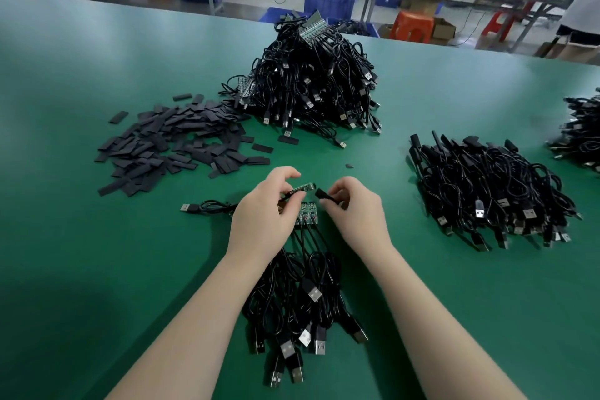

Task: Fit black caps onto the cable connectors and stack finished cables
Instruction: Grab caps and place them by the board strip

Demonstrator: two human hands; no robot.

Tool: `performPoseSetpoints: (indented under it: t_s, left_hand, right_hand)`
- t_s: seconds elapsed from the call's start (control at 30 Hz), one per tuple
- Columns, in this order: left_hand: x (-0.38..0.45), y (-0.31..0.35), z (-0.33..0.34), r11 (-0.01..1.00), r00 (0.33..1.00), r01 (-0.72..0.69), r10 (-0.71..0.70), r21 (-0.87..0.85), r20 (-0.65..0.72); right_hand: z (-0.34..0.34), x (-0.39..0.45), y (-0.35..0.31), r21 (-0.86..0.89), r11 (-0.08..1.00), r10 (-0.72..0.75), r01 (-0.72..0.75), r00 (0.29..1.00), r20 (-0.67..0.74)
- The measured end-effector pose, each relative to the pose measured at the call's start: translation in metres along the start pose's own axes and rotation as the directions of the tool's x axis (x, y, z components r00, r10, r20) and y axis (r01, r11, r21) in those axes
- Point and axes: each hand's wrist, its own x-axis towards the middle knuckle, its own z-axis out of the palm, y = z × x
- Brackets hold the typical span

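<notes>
The left hand pinches a small green board on a cable end; the right hand pinches a black cap just beside it. Loose caps lie far left, capped cables right.

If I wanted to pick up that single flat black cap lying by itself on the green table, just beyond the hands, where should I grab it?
Probably pinch the small flat black cap across its two long edges, coming straight down from above. It lies flat and apart on the green table, clear of the heap of black caps, so nothing blocks a top approach; it looks too thin for a side grip.
</notes>
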Motion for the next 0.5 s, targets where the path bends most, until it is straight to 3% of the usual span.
performPoseSetpoints:
  t_s: [0.2, 0.37, 0.5]
  left_hand:
    - [-0.003, -0.004, 0.003, 0.995, 0.997, -0.073, 0.074, -0.066, 0.009]
    - [-0.003, -0.005, 0.004, 0.988, 0.985, -0.127, 0.136, -0.083, 0.103]
    - [-0.002, -0.006, 0.003, 0.99, 0.983, -0.109, 0.121, -0.088, 0.14]
  right_hand:
    - [-0.001, -0.025, 0.003, 0.272, 0.951, -0.134, 0.15, 0.988, -0.077]
    - [-0.006, -0.032, 0.002, 0.454, 0.884, -0.113, 0.107, 0.994, -0.016]
    - [-0.009, -0.033, -0.001, 0.683, 0.73, -0.013, -0.019, 0.999, 0.041]
